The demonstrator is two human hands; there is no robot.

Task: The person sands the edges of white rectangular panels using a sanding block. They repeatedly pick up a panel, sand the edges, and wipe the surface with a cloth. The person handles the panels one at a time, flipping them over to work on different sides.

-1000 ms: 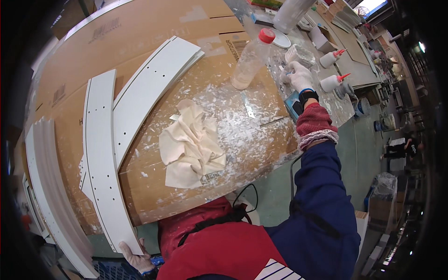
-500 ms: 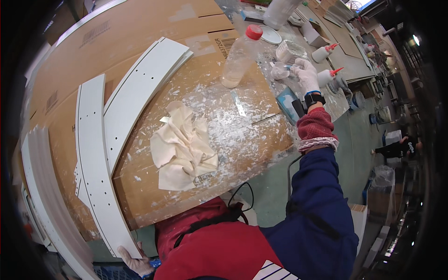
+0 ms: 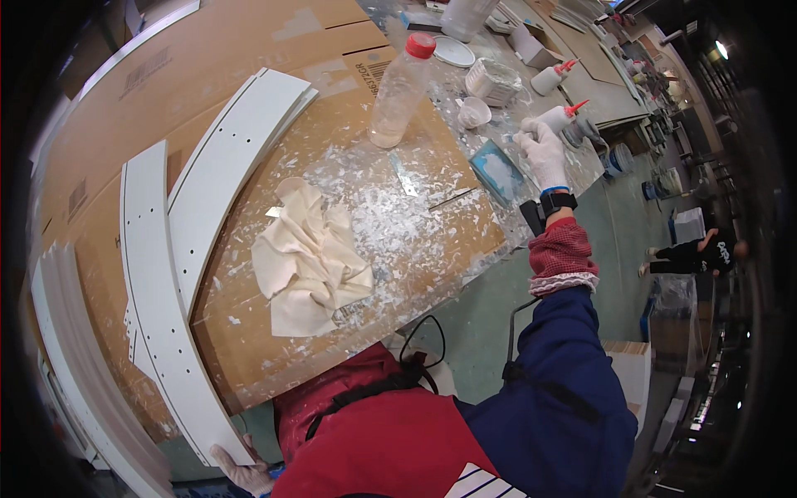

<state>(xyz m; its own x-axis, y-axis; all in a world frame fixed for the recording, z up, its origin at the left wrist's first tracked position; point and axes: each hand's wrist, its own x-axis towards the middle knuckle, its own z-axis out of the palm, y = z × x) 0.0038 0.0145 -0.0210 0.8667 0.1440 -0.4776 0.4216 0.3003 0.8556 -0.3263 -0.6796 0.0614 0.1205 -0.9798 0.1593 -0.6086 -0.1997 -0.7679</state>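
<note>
My gloved left hand (image 3: 239,471) grips the near end of a long curved white board (image 3: 155,274) with small holes, which lies partly over another curved white board (image 3: 232,145). Out to the right, my gloved right hand (image 3: 544,153) has its fingers curled together; whatever they hold, if anything, is hidden. Right behind those fingers sits a white squeeze bottle (image 3: 556,118) with a red nozzle. A small whitish cup (image 3: 473,113) stands to the left of this hand, apart from it. Nearer lies a blue-edged tray (image 3: 498,172) with white material in it.
A crumpled cream cloth (image 3: 307,261), a metal scraper blade (image 3: 403,173) and white flakes lie on the cardboard-covered table (image 3: 249,357). A clear red-capped bottle (image 3: 403,95) stands behind them. More curved white pieces (image 3: 95,365) line the left. A person (image 3: 693,256) is far right.
My right hand has come away from the small cup, nearer to me. The view has shifted slightly, moving the table leftward. My left hand stays on the board's end.
</note>
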